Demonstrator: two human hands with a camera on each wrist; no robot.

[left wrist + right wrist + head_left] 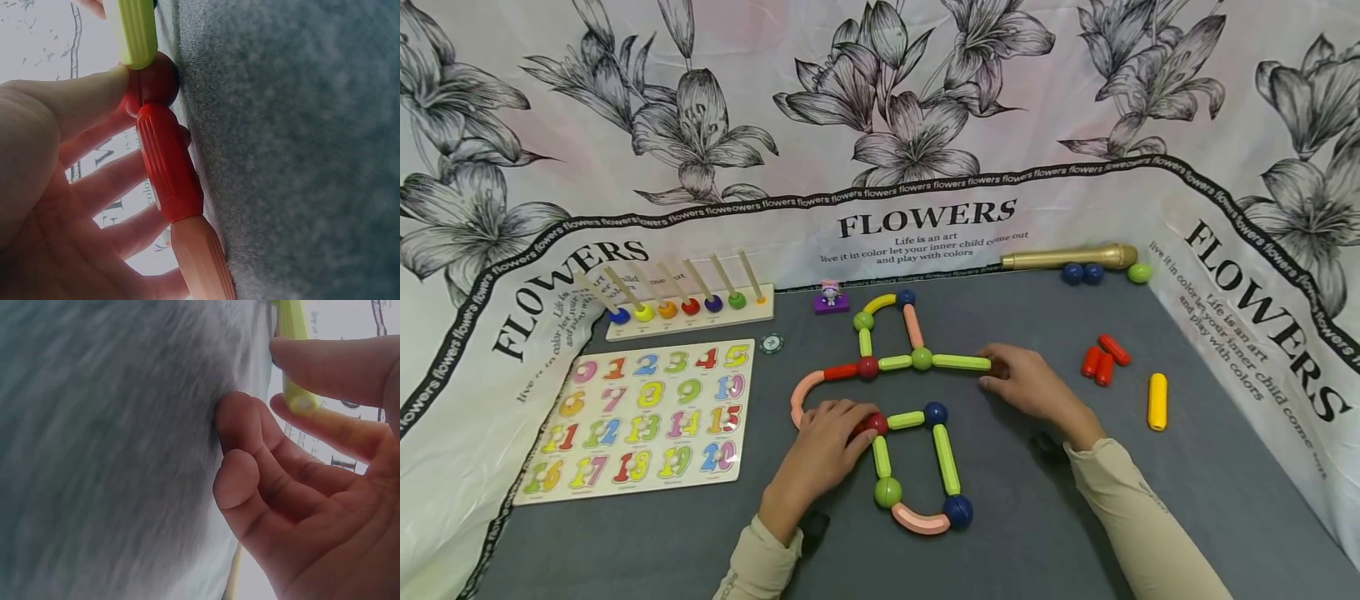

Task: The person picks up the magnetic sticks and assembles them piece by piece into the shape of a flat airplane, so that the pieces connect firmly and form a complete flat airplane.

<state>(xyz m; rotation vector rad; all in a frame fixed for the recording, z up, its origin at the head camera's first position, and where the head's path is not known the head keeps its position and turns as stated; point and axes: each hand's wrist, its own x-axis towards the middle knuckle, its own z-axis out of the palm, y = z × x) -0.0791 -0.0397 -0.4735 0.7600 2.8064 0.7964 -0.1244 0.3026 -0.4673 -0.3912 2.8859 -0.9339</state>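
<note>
A chain of magnetic sticks and balls lies on the grey cloth, with one loop at the back and another in front. My left hand pinches a red ball of the front loop between thumb and fingers. From that ball run a red stick and a curved peach stick, largely hidden under the hand in the head view. At the chain's right end, my right hand pinches the tip of a light green stick, which meets a green ball. Its other fingers curl beside the stick.
A number board and a peg stand occupy the left. Red sticks and a yellow stick lie at the right. Behind them are blue balls, a green ball and a gold microphone.
</note>
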